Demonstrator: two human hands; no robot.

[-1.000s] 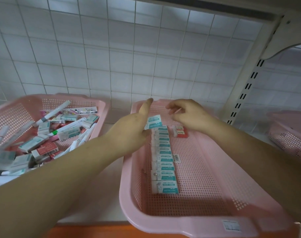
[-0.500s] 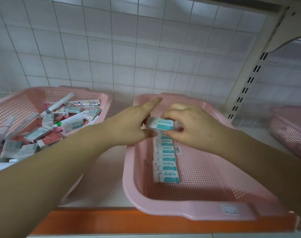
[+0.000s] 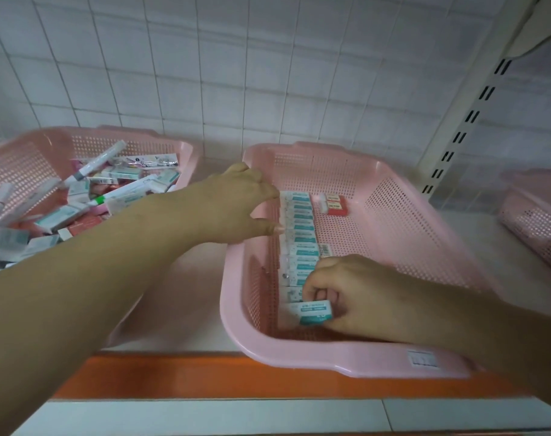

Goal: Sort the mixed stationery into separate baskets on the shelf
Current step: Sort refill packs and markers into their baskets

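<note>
Pinching a teal eraser [image 3: 312, 311] at the near end of the eraser row [image 3: 299, 234], our right hand [image 3: 356, 294] covers part of it, while our left hand [image 3: 233, 202], fingers curled, touches its side.

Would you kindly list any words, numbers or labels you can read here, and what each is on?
None is legible.
Teal erasers: print blurred.
Red erasers: print blurred.
White sticker on the middle basket: too small.
Barcode tag beside the teal row: unreadable.
Packets in the left basket: blurred.
</note>
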